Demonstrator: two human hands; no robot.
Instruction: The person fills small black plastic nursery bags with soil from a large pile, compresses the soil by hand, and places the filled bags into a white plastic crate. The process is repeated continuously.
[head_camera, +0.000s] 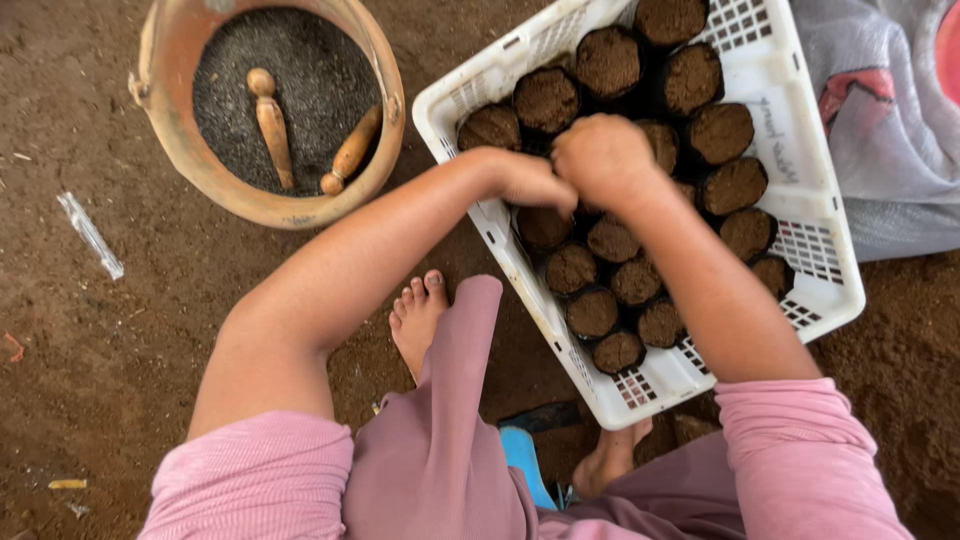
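From the head camera, looking straight down: both hands are over the white crate (800, 130), close together above the soil pots. The left hand (530, 183) reaches in from the left with fingers pinched together at the rim of one soil pot (543, 226). The right hand (603, 158) is curled into a loose fist just beside it, knuckles up, almost touching the left. Whether anything small sits between the fingertips, I cannot tell; the fingers hide it.

As I read it, the work in hand is tending the pots one by one, and this one near the crate's left wall is getting the attention. The next move looks to call for a fine, steady pinch straight down into the soil, without knocking the neighbouring pots, which stand packed wall to wall.

Now the containers. The crate is a white plastic lattice basket set tilted across the dirt floor (120, 330), filled with round dark pots, each topped up with brown soil. To the upper left, well apart from the crate, stands an orange bucket (385, 110) holding dark grainy material, with two wooden pegs (272, 125) lying in it. Bare feet and pink sleeves frame the bottom.
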